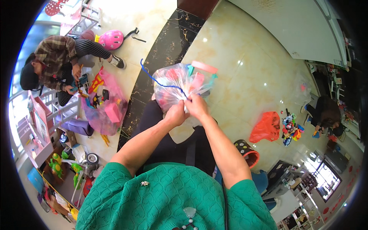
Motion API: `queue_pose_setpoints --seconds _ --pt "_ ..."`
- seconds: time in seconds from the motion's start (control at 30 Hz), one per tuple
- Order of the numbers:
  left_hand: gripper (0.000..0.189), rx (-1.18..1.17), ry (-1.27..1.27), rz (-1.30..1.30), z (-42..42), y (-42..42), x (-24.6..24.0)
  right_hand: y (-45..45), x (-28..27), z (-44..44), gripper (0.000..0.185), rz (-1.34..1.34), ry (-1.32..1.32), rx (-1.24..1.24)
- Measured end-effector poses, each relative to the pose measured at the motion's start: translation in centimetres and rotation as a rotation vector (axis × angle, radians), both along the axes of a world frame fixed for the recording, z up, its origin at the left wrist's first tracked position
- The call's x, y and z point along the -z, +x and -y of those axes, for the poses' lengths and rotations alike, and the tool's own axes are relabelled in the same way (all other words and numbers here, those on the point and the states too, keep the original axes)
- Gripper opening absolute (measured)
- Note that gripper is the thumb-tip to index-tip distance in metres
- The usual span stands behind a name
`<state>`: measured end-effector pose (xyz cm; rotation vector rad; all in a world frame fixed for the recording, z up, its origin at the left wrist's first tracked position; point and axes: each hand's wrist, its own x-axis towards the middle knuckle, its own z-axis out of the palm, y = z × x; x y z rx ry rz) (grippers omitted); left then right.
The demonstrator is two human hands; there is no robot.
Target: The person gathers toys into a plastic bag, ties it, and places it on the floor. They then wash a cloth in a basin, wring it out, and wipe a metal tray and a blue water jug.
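A clear plastic bag full of colourful items stands before me, between my knees, its neck gathered tight. My left hand is closed on the gathered neck. Beside it, my right hand pinches the neck and a blue cord, whose loose end trails across the bag to the upper left. A pink and teal plastic piece shows at the bag's far right side. My fingers hide how the cord runs around the neck.
At left a seated person handles toys over a pink plastic bag; a pink helmet lies beyond. At right are a red bag, a toy pile, a patterned bin and another person.
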<state>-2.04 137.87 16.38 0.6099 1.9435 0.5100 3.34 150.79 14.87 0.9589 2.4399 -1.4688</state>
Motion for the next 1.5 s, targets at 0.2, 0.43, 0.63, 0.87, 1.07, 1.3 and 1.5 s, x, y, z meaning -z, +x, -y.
queue_pose_setpoints --seconds 0.2,0.43,0.63,0.87,1.07,1.3,1.5 --pt "0.005 -1.270 0.182 0.987 3.4 0.3 -3.0 3.8 -3.5 -6.6 0.029 -0.221 -0.433 0.742" --pt "0.013 -0.163 0.211 0.898 -0.5 3.2 -12.2 7.6 -4.7 1.1 0.048 -0.085 -0.968 0.651" --pt "0.027 0.578 0.057 -0.082 -2.7 1.7 -15.3 8.8 -5.8 -4.3 0.016 0.064 -0.452 0.593" --pt "0.033 0.401 -0.024 -0.455 -7.6 -1.6 -6.9 6.2 -7.7 -8.9 0.014 0.095 -0.374 0.331" --pt "0.018 0.039 -0.174 -0.378 -1.6 -5.8 -1.5 10.1 -9.2 -11.6 0.032 0.090 -0.137 0.390" --pt "0.015 -0.715 0.346 -0.259 3.4 -12.5 -5.8 11.6 -9.5 -11.2 0.030 0.213 0.096 0.443" --pt "0.054 0.076 0.235 -0.426 3.8 -10.9 -9.6 8.9 -10.3 -10.3 0.063 -0.177 0.297 0.505"
